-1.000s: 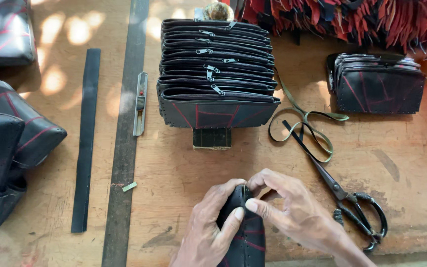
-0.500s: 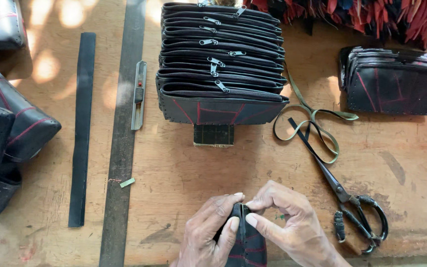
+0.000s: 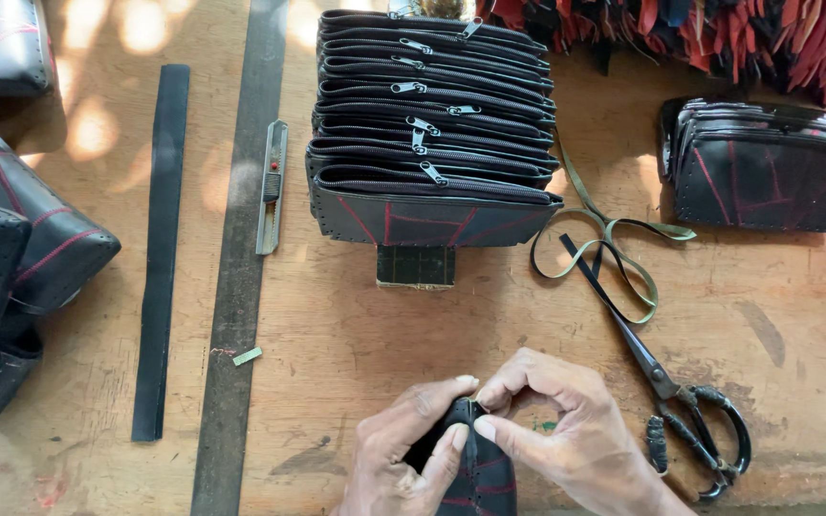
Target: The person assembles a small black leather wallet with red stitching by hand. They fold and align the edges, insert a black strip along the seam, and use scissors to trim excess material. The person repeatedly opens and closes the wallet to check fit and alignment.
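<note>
Both hands work at the bottom middle of the wooden table [image 3: 795, 315]. My left hand [image 3: 403, 454] and my right hand [image 3: 566, 430] pinch the top edge of a black pouch [image 3: 475, 483] with red stitching, fingertips meeting at its top. Most of the pouch is hidden under my fingers and cut off by the frame's lower edge. A row of several black zipped pouches [image 3: 432, 124] stands upright beyond my hands, leaning on a small dark block [image 3: 416, 266].
Black scissors [image 3: 666, 392] lie right of my hands beside looped olive ribbon [image 3: 614, 239]. A second pouch stack [image 3: 767, 167] sits at right. A long metal ruler [image 3: 241, 248], utility knife [image 3: 271, 186], black strip [image 3: 160, 248] and black cushions [image 3: 11, 258] lie left. Red-black strips [image 3: 700, 33] pile at the back.
The view has shifted slightly, so the table contents sit higher in frame. My fingers have closed tighter on the pouch's top edge; the pouch has sunk lower in frame.
</note>
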